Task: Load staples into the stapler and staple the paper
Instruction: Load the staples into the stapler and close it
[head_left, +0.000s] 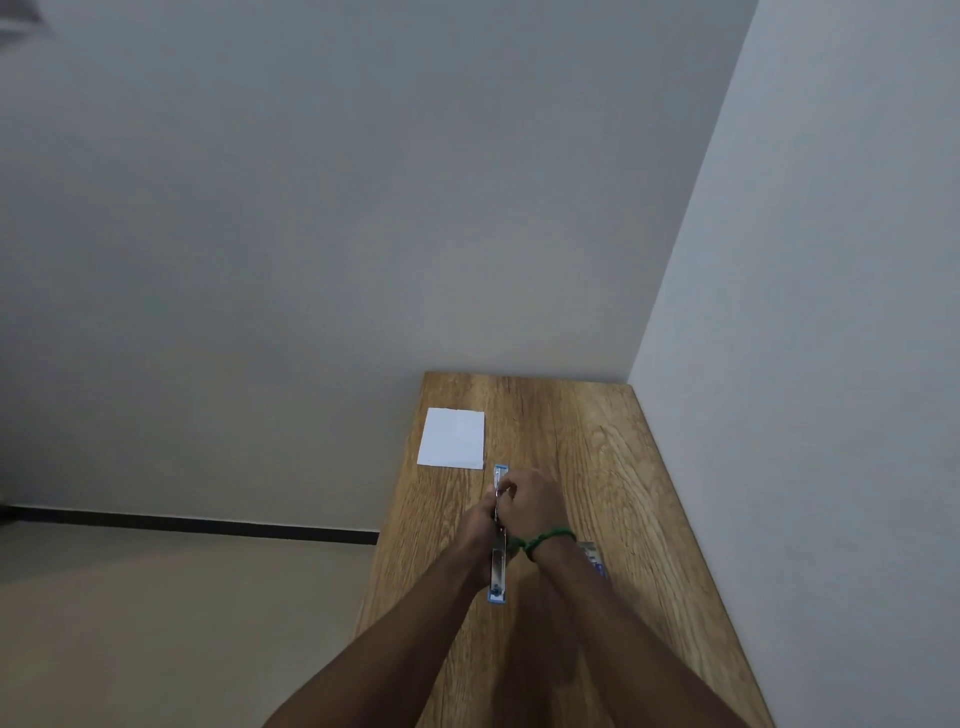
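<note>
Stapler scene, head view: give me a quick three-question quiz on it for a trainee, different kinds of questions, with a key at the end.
1. True or false: the paper lies under the stapler.
2. Which hand wears the green wristband? A) left hand B) right hand C) neither
3. Fill in: the stapler is opened out long on the ____ table.

Key: 1. False; the paper lies apart, farther back and to the left. 2. B. 3. Wooden.
</note>
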